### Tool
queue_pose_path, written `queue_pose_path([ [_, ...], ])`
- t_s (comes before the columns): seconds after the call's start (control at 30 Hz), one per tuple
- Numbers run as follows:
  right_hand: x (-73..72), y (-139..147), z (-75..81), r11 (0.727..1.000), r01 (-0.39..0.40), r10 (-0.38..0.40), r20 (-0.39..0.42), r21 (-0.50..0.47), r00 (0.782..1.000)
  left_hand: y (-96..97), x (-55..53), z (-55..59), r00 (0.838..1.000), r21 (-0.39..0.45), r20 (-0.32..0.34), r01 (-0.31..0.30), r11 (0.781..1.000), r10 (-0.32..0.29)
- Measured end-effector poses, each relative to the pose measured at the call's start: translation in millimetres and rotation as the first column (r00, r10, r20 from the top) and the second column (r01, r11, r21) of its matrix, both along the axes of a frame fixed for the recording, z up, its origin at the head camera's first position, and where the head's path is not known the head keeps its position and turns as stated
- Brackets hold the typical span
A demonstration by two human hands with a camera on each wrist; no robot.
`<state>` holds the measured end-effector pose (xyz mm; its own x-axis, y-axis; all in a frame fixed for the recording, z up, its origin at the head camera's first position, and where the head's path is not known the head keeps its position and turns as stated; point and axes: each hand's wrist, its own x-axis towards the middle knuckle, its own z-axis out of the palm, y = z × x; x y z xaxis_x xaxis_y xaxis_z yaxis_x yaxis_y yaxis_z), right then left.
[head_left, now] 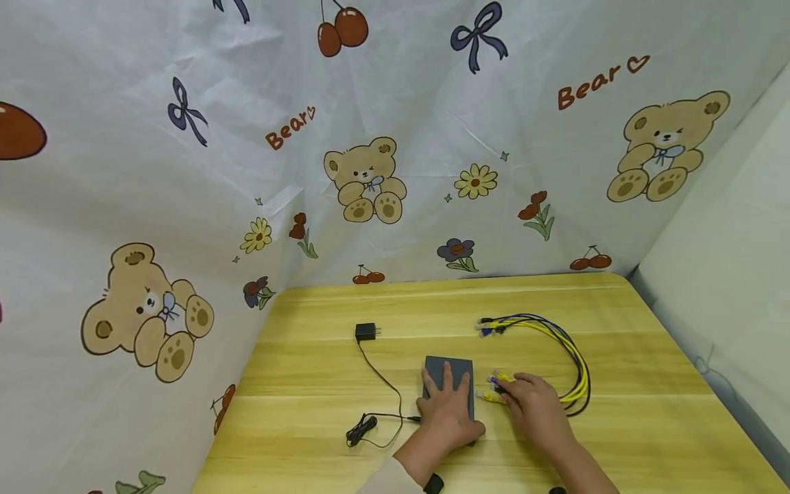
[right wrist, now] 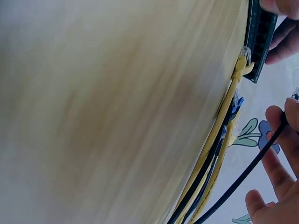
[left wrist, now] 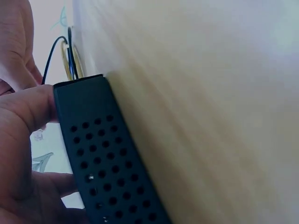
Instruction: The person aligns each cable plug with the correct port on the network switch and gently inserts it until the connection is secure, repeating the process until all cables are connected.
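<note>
A dark flat box with a row of ports, like a network switch [head_left: 459,363], lies on the table. My left hand [head_left: 449,415] rests on its top with fingers spread, and the thumb lies against its right side. The left wrist view shows the perforated side of the switch [left wrist: 86,102]. To its right, my right hand [head_left: 540,408] pinches a black network cable [right wrist: 243,175] near its clear plug. Close by are the plug ends of yellow network cables [right wrist: 205,158] and blue ones; one yellow plug lies near the switch's port side.
A bundle of yellow, blue and black cables [head_left: 580,370] curves behind the right hand. On the left lies a black power adapter [head_left: 365,331]; its cord, with a tied coil [head_left: 361,430], runs to the switch. A printed bear cloth [head_left: 407,103] hangs behind the table.
</note>
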<state>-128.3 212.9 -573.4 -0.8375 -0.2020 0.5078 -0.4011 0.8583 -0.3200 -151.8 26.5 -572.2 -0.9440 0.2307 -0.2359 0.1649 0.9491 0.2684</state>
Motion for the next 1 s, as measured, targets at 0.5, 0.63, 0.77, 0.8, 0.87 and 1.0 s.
queue_pose_path([
  [0.5,-2.0,-8,3.6,0.999,0.012,-0.016,0.118,0.033,0.993,-19.4,16.6,3.1,0.998,0.297,0.030,0.046,0.954,-0.058],
  [0.63,-3.0,-10,2.1,0.998,0.010,-0.016,0.109,0.057,0.994,-20.7,19.2,4.4,0.995,0.292,0.042,0.075,0.954,-0.091],
  [0.77,-2.9,-11,1.3,0.998,0.009,-0.015,0.091,0.067,0.996,-23.1,20.7,7.0,0.992,0.295,0.047,0.102,0.950,-0.121],
  [0.8,-2.9,-12,1.3,0.997,0.006,-0.013,0.089,0.071,0.996,-23.9,20.9,7.4,0.991,0.297,0.047,0.107,0.949,-0.126],
  [0.87,-2.8,-12,1.4,0.997,0.001,-0.008,0.089,0.081,0.996,-25.3,20.9,7.6,0.990,0.299,0.051,0.110,0.948,-0.130],
  [1.0,-2.4,-14,1.4,0.993,-0.009,-0.003,0.099,0.118,0.995,-27.4,21.1,7.3,0.989,0.286,0.049,0.119,0.951,-0.138],
])
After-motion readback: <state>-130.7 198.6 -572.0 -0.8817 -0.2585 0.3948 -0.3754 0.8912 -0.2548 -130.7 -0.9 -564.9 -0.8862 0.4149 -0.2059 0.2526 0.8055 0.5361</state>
